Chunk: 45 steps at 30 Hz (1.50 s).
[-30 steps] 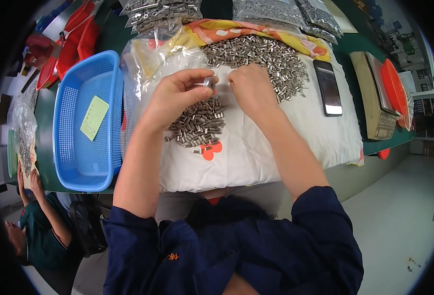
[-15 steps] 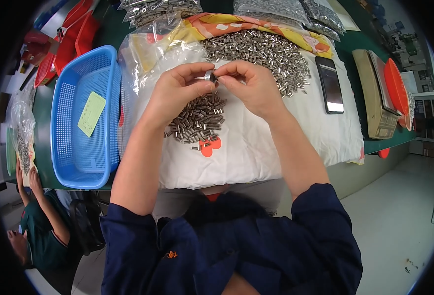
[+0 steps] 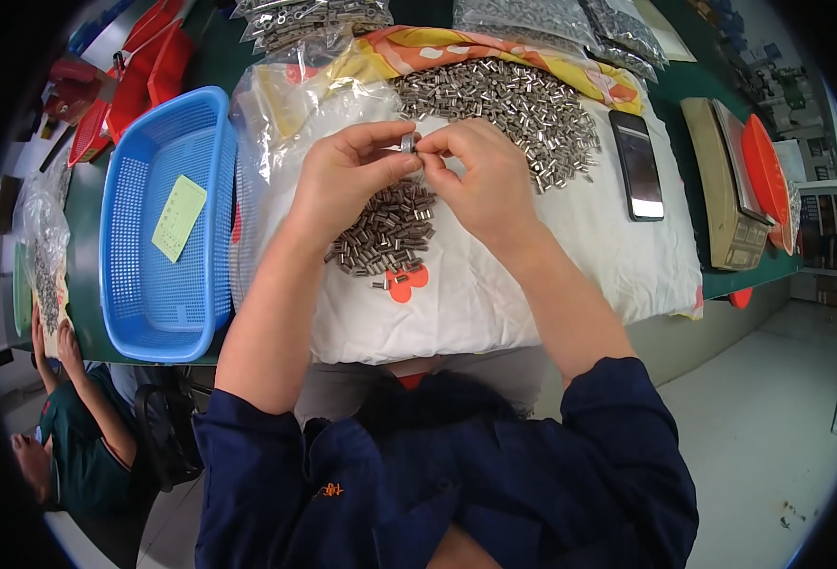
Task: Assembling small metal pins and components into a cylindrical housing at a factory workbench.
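Green bench (image 3: 86, 256); white cloth (image 3: 494, 303) over it; blue basket (image 3: 157, 303) at left. Large heap of metal sleeves (image 3: 523, 100); smaller heap (image 3: 385, 237) beneath the hands. Left hand (image 3: 342, 180), right hand (image 3: 480, 180): fingers pinched together on one small metal piece (image 3: 407, 142), apparently a sleeve.

Green paper label (image 3: 178, 217) in blue basket (image 3: 134, 313); dark phone screen (image 3: 637, 165) right; clear part bags (image 3: 309, 19) top.

We see silver-grey metal sleeves (image 3: 508, 100) on a white cloth (image 3: 494, 294) w/ an orange-red print, plus an orange-yellow patterned fabric (image 3: 456, 47) behind. Blue mesh basket (image 3: 124, 218) holds a pale green slip (image 3: 179, 217); phone (image 3: 637, 166) is black. Our sleeves are navy, tabletop (image 3: 86, 256) dk green.
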Motion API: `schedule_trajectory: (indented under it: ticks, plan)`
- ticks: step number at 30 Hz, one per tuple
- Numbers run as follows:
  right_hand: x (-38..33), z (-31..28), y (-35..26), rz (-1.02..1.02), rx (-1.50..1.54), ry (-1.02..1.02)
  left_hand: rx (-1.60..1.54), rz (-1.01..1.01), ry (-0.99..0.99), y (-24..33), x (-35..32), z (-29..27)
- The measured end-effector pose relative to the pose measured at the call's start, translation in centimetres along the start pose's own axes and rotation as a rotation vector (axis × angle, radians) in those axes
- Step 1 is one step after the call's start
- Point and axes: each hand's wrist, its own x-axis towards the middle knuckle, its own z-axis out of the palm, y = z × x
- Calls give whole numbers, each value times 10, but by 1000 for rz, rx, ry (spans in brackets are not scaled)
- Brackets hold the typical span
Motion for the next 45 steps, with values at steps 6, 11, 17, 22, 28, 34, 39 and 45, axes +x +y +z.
schedule_trajectory:
  ticks: [6, 11, 17, 22, 28, 34, 39, 45]
  plan:
    - [-1, -2, -4, 124, 113, -22, -8, -67, -13, 8, -1, 0]
    - [-2, -4, -2, 140, 154, -44, -54, -58, -36, 5, -2, -2]
    - [1, -10, 2, 86, 166, -100, -28, -78, -77, 8, -2, -6]
    - [6, -15, 0, 473, 488, -322, -6, -177, -191, 17, -7, -12]
    - [12, -29, 33, 510, 361, -192, 82, -218, -346, 24, -9, -23]
    - [0, -18, 43, 71, -480, -295, 49, -160, -273, 22, -7, -18]
    - [-5, -16, 33, 97, -545, -384, 43, -163, -238, 17, -5, -16]
    - [-6, -15, 39, 65, -456, -366, 19, -132, -231, 12, -2, -13]
